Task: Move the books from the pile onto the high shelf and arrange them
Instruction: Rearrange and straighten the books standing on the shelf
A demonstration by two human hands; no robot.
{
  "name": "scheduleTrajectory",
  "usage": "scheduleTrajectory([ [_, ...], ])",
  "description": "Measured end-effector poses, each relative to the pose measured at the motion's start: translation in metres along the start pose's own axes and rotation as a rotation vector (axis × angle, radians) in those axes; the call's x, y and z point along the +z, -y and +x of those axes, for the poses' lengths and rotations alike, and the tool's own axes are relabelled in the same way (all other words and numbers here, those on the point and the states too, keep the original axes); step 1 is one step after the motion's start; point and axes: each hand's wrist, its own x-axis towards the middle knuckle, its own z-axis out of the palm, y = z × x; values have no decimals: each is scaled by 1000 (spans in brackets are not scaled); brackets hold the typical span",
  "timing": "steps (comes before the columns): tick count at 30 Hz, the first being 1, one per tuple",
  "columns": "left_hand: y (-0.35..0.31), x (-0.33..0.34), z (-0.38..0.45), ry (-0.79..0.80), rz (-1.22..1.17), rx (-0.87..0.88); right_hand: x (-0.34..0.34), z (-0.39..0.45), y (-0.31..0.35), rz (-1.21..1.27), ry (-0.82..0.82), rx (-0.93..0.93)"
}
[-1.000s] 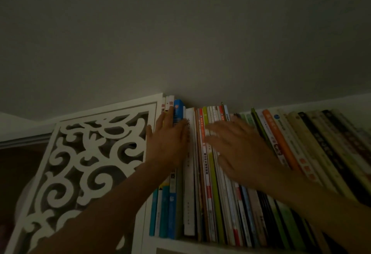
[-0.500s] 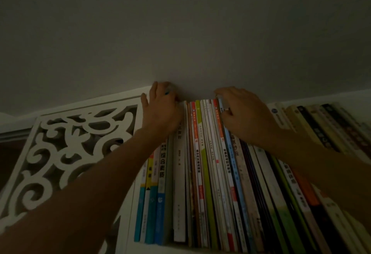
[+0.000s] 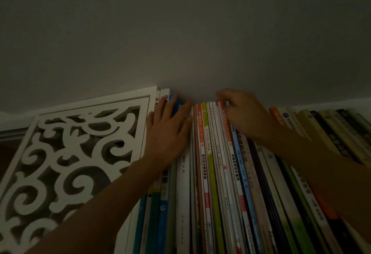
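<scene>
- The books [image 3: 212,163] are standing upright in a tight row on the high shelf, just under the ceiling [image 3: 180,33].
- The left hand [image 3: 168,131] is pressing flat, fingers straight, on the leftmost spines beside the carved white panel [image 3: 76,145].
- The right hand [image 3: 244,113] is curling over the top edges of the middle books (which one, I cannot tell).
- Squaring them well probably means steady bracing on the left while nudging spines flush.

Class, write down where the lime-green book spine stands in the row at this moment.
In the head view, the lime-green book spine stands upright between the two hands, right of the orange-topped spine and nearer the left hand.
</scene>
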Motion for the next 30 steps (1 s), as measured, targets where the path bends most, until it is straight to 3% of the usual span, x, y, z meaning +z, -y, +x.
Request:
scheduleTrajectory([
  [2,1,1,2,0,43,7,-2,-3,-3,117,-10,6],
  [5,1,-5,7,-2,109,14,1,-4,-6,93,-37,-42],
  [10,-6,-11,25,99,174,-27,-9,0,-5,119,71,-16],
  [19,-5,-14,24,147,82,-15,-11,11,23,-151,308,-51],
  [24,-11,-9,16,87,57,-9,5,6,14,-176,107,-119],
  [30,-13,-16,21,219,48,-31,-23,13,18,-205,413,-67],
])
